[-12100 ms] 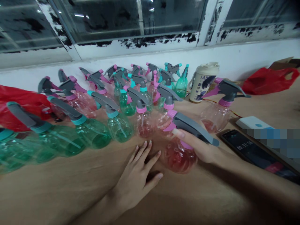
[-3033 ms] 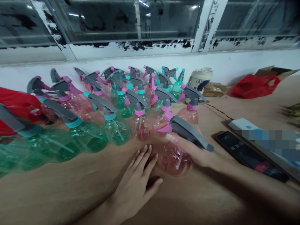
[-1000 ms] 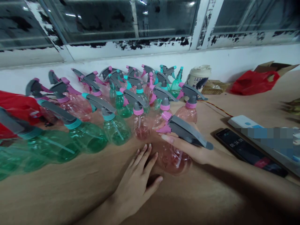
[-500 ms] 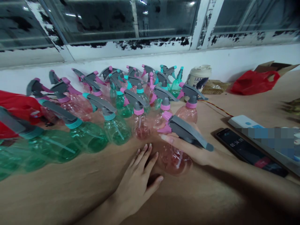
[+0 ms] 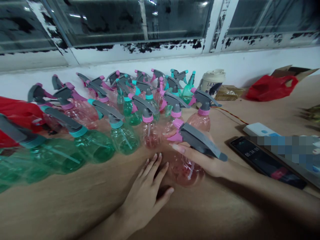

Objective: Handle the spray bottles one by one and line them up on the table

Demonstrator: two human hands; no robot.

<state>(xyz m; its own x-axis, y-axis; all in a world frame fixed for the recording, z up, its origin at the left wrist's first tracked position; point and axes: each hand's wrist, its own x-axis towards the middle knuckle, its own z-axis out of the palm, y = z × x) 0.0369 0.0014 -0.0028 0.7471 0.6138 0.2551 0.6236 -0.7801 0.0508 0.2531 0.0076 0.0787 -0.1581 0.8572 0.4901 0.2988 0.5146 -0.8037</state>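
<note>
My right hand (image 5: 200, 160) is closed around the neck of a pink spray bottle (image 5: 185, 171), which stands upright on the table. The bottle's grey and pink trigger head (image 5: 200, 138) shows above my fingers. My left hand (image 5: 147, 190) lies flat on the wooden tabletop (image 5: 95, 200), fingers spread, just left of that bottle and holding nothing. Right behind my hands stands a clear pink spray bottle (image 5: 151, 136) with a pink collar. A green spray bottle (image 5: 125, 140) with a teal collar is to its left.
Several more green and pink spray bottles crowd toward the wall, such as a green one (image 5: 96, 146) at left. A red bag (image 5: 20, 115) lies far left, another red bag (image 5: 271, 87) far right. A paper cup (image 5: 212, 81), a phone (image 5: 265, 163) and a white power strip (image 5: 262, 129) are at right.
</note>
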